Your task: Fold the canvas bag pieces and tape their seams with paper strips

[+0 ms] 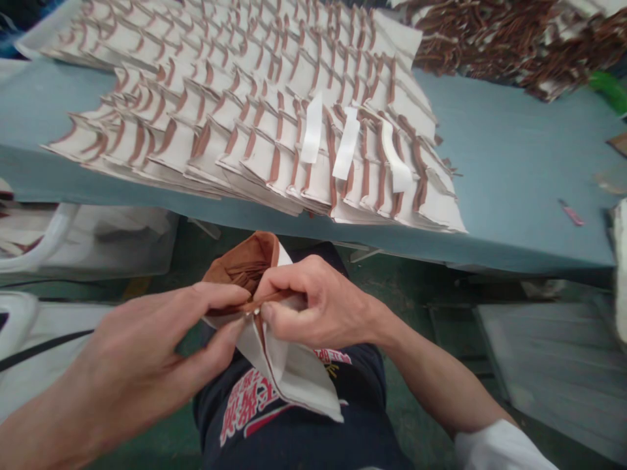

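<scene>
Both hands meet below the table's front edge, over my lap. My left hand (142, 359) pinches the edge of a white and brown cut piece (289, 365), thumb and forefinger pressed together on its brown trim. My right hand (313, 303) grips the same piece from the right, fingers curled and closed on the brown strip. A folded brown part of the piece (249, 258) sticks up behind the fingers. The white flap hangs down over my dark printed shirt.
A blue table (514, 176) carries a large overlapping spread of white pieces with brown strips (255, 111), three with white tape strips (347, 143). A heap of brown scraps (514, 39) lies at the back right. Clear plastic bins (98, 241) stand under the table at left.
</scene>
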A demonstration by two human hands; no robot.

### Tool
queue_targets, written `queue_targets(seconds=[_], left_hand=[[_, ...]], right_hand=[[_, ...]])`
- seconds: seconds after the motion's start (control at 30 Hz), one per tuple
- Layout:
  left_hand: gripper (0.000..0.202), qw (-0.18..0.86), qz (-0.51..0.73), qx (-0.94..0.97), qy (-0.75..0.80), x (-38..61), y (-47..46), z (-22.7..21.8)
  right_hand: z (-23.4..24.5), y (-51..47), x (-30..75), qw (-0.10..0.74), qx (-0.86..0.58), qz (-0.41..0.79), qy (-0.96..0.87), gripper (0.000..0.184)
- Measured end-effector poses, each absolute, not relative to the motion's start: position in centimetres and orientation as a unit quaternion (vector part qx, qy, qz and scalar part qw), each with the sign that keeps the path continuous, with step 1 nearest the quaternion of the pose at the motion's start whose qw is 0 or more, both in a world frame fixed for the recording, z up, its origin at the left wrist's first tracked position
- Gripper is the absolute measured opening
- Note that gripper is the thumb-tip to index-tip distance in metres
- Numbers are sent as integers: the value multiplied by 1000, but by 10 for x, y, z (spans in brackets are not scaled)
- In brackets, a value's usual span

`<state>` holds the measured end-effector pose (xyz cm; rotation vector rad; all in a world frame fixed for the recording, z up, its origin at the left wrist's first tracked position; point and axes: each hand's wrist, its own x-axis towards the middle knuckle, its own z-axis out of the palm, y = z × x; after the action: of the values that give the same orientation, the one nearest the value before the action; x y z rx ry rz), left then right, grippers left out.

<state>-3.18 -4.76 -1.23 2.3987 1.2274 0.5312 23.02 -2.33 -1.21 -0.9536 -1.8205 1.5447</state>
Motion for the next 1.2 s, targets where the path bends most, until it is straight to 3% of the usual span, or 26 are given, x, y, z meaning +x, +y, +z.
queue_targets(seconds=[0.2,0.4,0.5,0.63,0.8,1.0,1.2], left_hand=[[23,306,173,868,350,-29,-31,-6],[29,117,266,901,323,-12,-36,-24],[25,102,304,895,310,-11,-38,-39],[23,151,314,890,295,-15,-37,-47],[29,281,258,874,302,-13,-35,-28],[31,369,207,851,309,-4,-28,-4],[24,386,223,841,306,1,-26,-7]], right_hand=[[-12,-28,234,263,-375,473,-752,12],[-19,-32,228,350,-321,557,-681,6],[-27,-34,224,377,-310,584,-649,7],[-38,-35,227,407,-296,457,-734,11],[-31,-32,240,376,-252,316,-834,19],[-14,-29,250,308,-267,314,-858,17],[-11,-22,258,265,-285,413,-824,7]])
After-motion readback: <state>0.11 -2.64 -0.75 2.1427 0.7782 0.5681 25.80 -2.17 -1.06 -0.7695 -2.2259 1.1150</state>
